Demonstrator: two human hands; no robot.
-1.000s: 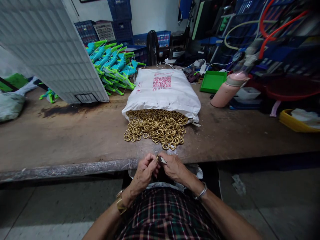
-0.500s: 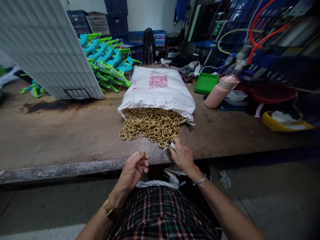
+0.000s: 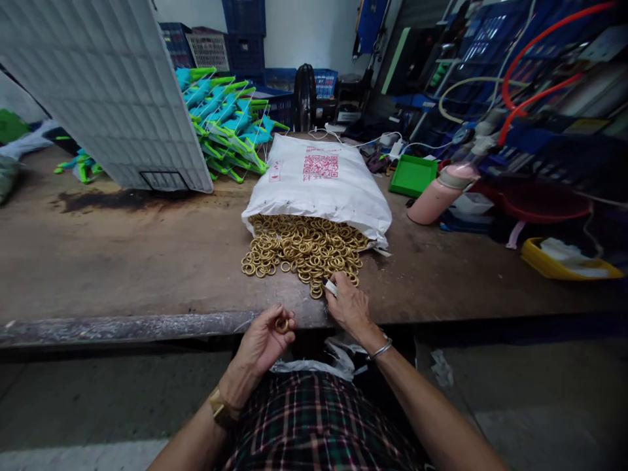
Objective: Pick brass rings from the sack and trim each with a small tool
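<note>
A gold-coloured ring [image 3: 281, 325] is pinched between the thumb and fingers of my left hand [image 3: 262, 340], just off the table's front edge. My right hand [image 3: 349, 304] grips a small white tool with a dark tip [image 3: 331, 286]; its exact kind is too small to make out. That tip meets the near edge of a heap of loose gold-coloured rings [image 3: 299, 252]. The heap spills from the mouth of a white woven sack [image 3: 324, 190] with red print, which lies on its side.
The wooden table [image 3: 147, 268] ends close in front of my body. To the left stand a grey ribbed panel [image 3: 132, 98] and a stack of blue and green plastic parts [image 3: 226, 124]. On the right are a green tray [image 3: 413, 175], a pink bottle [image 3: 436, 196] and a yellow tray [image 3: 569, 265].
The ring in my left hand has come into sight as that hand turned slightly. My right hand's tool tip has shifted a little left along the heap. The whole view has swung slightly.
</note>
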